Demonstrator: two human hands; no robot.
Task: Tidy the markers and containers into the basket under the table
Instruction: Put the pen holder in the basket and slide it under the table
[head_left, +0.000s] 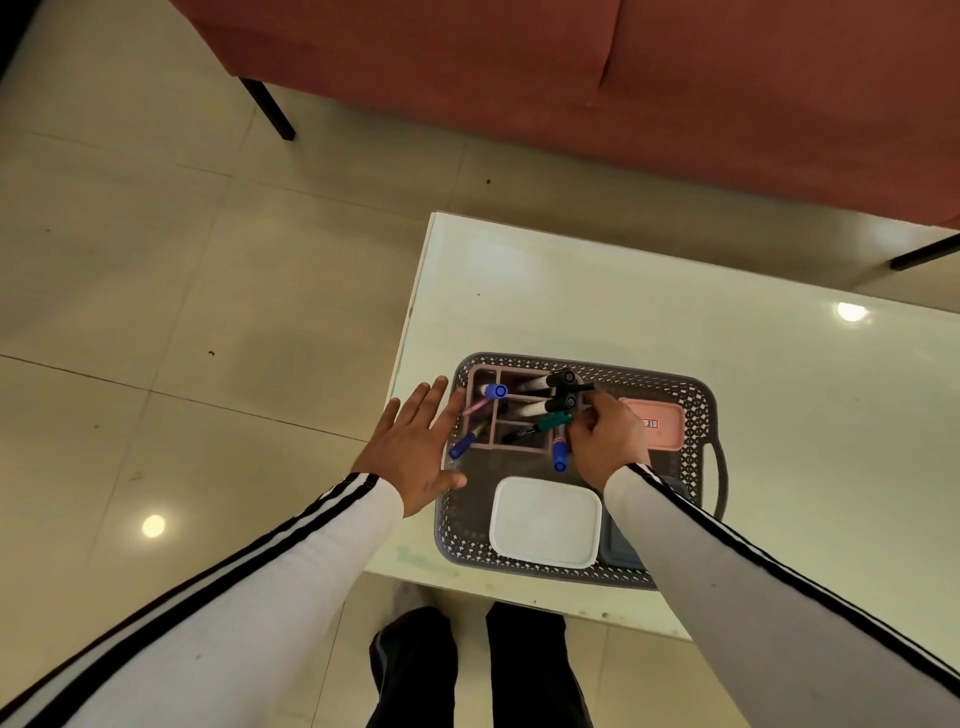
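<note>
The left hand (415, 452) lays its fingers (418, 402) straight and slightly spread against the basket (701, 415) rim on the counter (623, 301). The right hand (605, 439) pinches markers (553, 421) in the pink organizer (485, 441), which sits in the basket between both hands' fingers.

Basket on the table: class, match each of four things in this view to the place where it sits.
Things: 1 white container; 2 pink container; 3 marker organiser; 4 left hand.
Places: A far-left corner of the basket; B outside its left rim; C near side, middle; D far-right side.
Pairs: 1-C; 2-D; 3-A; 4-B.
</note>
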